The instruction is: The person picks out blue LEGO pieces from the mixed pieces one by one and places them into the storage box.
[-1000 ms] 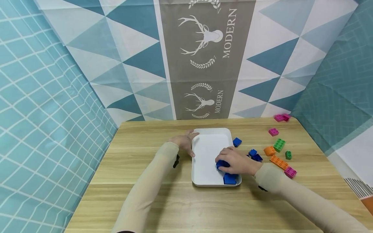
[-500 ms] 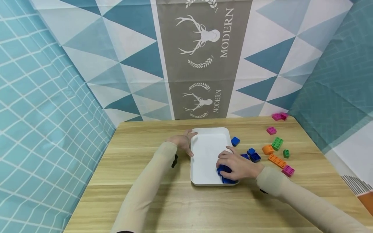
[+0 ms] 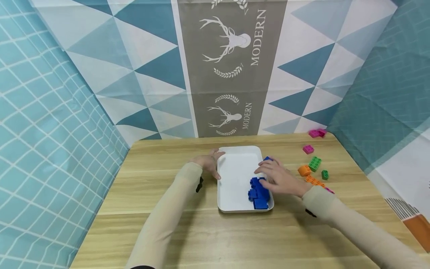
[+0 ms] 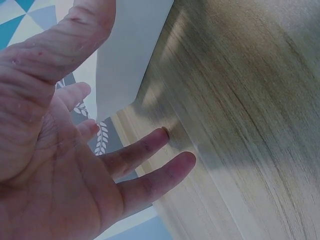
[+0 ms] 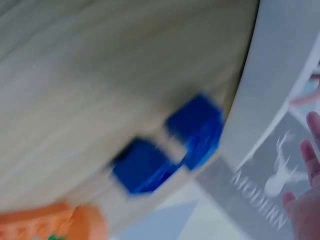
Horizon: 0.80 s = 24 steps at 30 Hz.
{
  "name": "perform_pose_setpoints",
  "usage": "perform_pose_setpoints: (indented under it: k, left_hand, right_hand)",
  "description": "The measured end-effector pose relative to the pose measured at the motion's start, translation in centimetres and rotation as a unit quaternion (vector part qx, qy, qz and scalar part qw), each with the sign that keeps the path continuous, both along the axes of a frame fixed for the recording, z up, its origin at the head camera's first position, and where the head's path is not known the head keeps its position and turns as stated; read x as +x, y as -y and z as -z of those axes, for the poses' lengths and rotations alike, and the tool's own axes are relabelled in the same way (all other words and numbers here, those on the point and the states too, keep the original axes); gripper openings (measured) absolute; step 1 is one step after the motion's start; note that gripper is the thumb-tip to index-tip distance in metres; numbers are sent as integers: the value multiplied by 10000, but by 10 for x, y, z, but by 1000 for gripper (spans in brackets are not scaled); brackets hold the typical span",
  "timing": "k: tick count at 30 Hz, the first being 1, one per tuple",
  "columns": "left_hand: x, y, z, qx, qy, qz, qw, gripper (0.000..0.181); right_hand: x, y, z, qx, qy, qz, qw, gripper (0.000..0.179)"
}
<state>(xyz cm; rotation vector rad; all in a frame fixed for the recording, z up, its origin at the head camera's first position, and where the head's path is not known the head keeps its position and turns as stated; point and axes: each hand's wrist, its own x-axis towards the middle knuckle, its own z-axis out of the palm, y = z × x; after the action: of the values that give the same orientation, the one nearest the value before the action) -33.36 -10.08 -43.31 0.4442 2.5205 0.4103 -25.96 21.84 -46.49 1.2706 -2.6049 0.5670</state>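
My left hand (image 3: 206, 163) is at the left rim of a white tray (image 3: 235, 179), with fingers extended; in the left wrist view the hand (image 4: 75, 165) has spread fingers beside the tray's outer wall (image 4: 130, 55). Several blue building bricks (image 3: 260, 194) lie together in the tray's near right corner. Over the right rim hovers my right hand (image 3: 282, 180), fingers loosely spread and holding nothing. A blue brick (image 3: 268, 158) shows just past its fingers. Blurred in the right wrist view, blue bricks (image 5: 142, 167) are on the table outside the tray wall (image 5: 270, 75).
To the right on the wooden table (image 3: 161, 231) are an orange curved brick (image 3: 304, 170), a long orange brick (image 3: 315, 181), a green brick (image 3: 315, 163), a small green brick (image 3: 324, 175) and several pink bricks (image 3: 308, 149). Patterned cloth (image 3: 235, 74) hangs behind the table.
My right hand has let go of a blue brick in the tray's near right corner and moved away and to the right, over the rim. My left hand stays at the left rim.
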Motion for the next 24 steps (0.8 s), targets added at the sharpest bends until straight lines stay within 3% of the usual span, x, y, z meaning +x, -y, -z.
perform_pose_setpoints:
  k: [4,9,13,17,24]
  left_hand:
    - [-2,1,0,-139,-14,2,9999,119]
    - [-3,0,1,-225,-26,41,9997,119]
    - [-3,1,1,-298,-39,55,9995,119]
    - [-3,1,0,-262,-33,38,9996,118]
    - [1,-1,-2,-313,-71,133,9994,117]
  right_hand:
    - [-5,-26,-8,13,292,638,9975,32]
    - [-7,-52,1,585,649,1072,9904,45]
    - [-9,-57,14,1084,863,1070,9846,50]
    - [-12,-55,21,1280,867,922,9837,43]
    - [-19,-45,18,1407,830,1015,9813,32]
